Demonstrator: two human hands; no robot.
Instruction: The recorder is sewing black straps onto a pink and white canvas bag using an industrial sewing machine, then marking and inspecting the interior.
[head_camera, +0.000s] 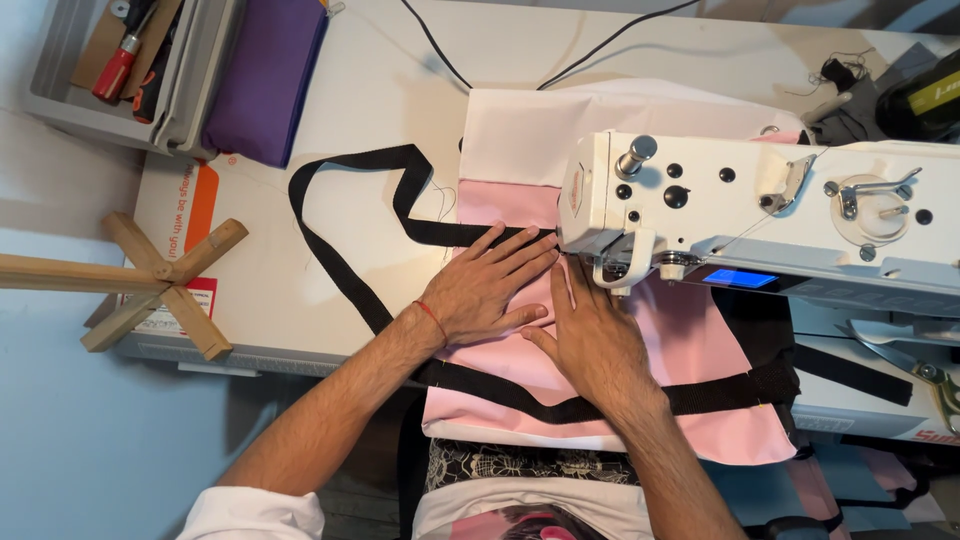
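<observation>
The left hand (490, 285) lies flat on the pink fabric (690, 350), fingers spread, gripping nothing, fingertips touching the black strap (340, 270). Just right of it, the right hand (590, 340) presses flat, fingertips beneath the white sewing machine (760, 215).

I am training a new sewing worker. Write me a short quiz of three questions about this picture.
1. True or false: both hands lie flat on the pink fabric.
2. Which hand wears a red thread on its wrist?
3. The black strap runs: A) across the pink fabric, B) over the grey tray.

Key:
1. True; the left hand and the right hand press it beside the white sewing machine.
2. The left hand.
3. A.
</observation>
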